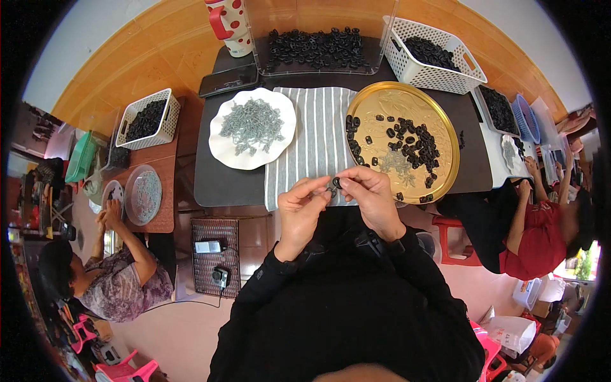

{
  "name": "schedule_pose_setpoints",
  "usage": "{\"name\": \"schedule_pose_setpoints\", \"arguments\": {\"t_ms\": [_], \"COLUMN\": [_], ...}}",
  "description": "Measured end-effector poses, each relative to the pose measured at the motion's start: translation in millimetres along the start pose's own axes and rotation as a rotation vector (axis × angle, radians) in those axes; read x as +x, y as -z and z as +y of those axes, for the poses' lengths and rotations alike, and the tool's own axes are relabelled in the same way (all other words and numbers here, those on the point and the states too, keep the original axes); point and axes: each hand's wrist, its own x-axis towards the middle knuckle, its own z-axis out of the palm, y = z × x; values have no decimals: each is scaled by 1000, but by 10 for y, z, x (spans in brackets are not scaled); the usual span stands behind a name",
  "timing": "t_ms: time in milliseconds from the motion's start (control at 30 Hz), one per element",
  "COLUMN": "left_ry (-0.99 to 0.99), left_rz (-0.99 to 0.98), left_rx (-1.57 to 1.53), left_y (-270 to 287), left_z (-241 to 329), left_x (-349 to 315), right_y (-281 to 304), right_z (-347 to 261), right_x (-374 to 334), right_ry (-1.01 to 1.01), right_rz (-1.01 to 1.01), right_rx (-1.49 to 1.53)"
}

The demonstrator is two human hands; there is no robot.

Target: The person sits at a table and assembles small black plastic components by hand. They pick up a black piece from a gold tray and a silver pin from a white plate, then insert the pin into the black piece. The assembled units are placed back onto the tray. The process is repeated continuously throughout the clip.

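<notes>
Right, the piece (pixel 337 182) sits over the near edge of the cloth (pixel 315 127), between the two hands, pinched by the thumb and fingers of the right hand (pixel 377 198). It is small, black and rounded, rather glossy, and seems to have an opening in the middle, though its finer shape is too small to tell. The left hand (pixel 299 211) is just beside it, thumb and forefinger tips close together at a tiny greyish bit; whether they clamp on it, I cannot tell

The cloth is grey with white stripes and lies on the dark desk (pixel 221 183). To its right, the round gold tray (pixel 389 102) carries loose black pieces (pixel 421 145), stubby and rounded, some showing holes, around a small heap of grey clips (pixel 398 167). To its left, a white plate (pixel 219 143) with a wavy rim bears a bigger pile of thin, grey clips (pixel 254 124). Behind, a clear box (pixel 312 74) and a white basket (pixel 439 79) hold more black pieces, with a phone (pixel 229 80) lying beside the box and a spotted cup (pixel 239 39) standing behind it
</notes>
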Motion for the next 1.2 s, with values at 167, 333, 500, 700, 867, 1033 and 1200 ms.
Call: {"name": "schedule_pose_setpoints", "arguments": {"t_ms": [167,333,500,700,867,1033,1200], "left_ry": [-9,20,79,103,119,111,130], "left_rz": [4,15,-4,-31,-25,-17,0], "left_rx": [-5,-42,-134,-224,-246,-250,-292], "left_y": [-21,-44,-60,-42,-55,-76,-84], "left_z": [-26,-2,-2,-45,-57,-61,-48], "left_x": [-9,-10,-15,-15,-22,-33,-43], "right_y": [-24,-42,-19,-24,-16,-57,-122], "right_z": [-8,-40,-46,-17,14,-34,18], "right_x": [-21,-42,-27,-24,-24,-70,-150], "right_ry": [74,115,61,65,110,281,459], "right_rz": [20,-17,-29,-12,-10,-29,1], "right_rx": [-125,-198,-115,-83,-81,-226,-440]}}
